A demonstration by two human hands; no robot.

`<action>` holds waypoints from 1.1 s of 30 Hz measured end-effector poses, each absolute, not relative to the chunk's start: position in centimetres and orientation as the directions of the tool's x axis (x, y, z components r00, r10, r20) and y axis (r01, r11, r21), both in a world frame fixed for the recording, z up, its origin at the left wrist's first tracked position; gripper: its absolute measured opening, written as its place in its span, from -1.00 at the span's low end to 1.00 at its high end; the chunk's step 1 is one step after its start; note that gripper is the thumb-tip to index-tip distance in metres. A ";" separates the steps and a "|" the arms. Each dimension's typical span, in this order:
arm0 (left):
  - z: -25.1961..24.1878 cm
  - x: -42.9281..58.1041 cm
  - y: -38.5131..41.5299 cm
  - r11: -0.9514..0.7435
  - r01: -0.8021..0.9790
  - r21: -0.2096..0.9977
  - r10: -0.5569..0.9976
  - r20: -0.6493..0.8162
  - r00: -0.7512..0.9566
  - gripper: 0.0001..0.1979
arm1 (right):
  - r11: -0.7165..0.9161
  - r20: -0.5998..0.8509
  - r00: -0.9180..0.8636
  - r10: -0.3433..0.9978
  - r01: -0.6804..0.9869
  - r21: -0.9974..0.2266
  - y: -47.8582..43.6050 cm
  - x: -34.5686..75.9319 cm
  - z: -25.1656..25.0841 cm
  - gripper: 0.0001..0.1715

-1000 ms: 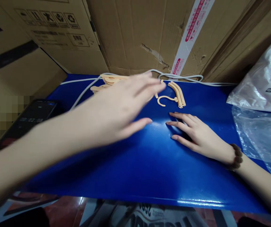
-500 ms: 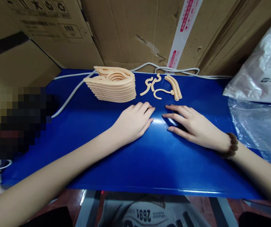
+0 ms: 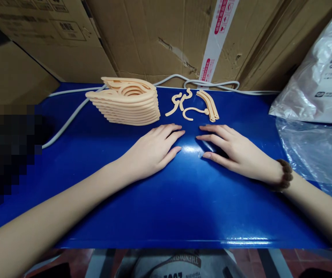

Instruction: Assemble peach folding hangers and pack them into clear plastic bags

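- Head view: a stack of beige, hanger-like pieces (image 3: pixel 125 109) is seen on a blue table (image 3: pixel 183 208), backed by cardboard (image 3: pixel 142 38).
- To the right of the stack, two S-shaped pieces (image 3: pixel 175 105) are laid out, and beyond them a hook (image 3: pixel 200 111), its round end set against a pair of curved bars (image 3: pixel 208 104).
- The left hand (image 3: pixel 155 150), raised and blurred across the stack a second ago, has been lowered to the stack's near right side; its fingers, bunched half a second ago, have been spread.
- The right hand (image 3: pixel 233 150), marked by a brown bracelet (image 3: pixel 285 174), has been kept farther right of the stack, below the curved bars.
- Nothing is gripped: both hands are parted from each other, fingers loose, palms down.
- With the stack and loose pieces left untouched, handling appears to have been paused.
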State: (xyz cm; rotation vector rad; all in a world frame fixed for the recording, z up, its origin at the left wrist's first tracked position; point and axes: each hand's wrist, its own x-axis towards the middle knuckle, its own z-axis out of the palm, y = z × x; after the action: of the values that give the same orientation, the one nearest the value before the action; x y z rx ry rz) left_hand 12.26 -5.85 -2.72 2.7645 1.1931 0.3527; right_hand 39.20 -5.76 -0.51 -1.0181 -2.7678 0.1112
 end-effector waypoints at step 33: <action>-2.8 12.1 -6.1 -0.690 0.700 0.184 0.724 0.167 0.670 -0.51 | 0.549 0.149 -0.540 0.829 0.836 -0.025 -5.1 39.3 -1.3 -0.19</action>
State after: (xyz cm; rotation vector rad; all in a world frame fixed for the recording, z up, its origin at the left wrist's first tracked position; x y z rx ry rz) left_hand 12.08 -6.14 -2.78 2.7740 1.1867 0.3459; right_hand 39.29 -5.15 -1.26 -1.4257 -2.6363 -0.0730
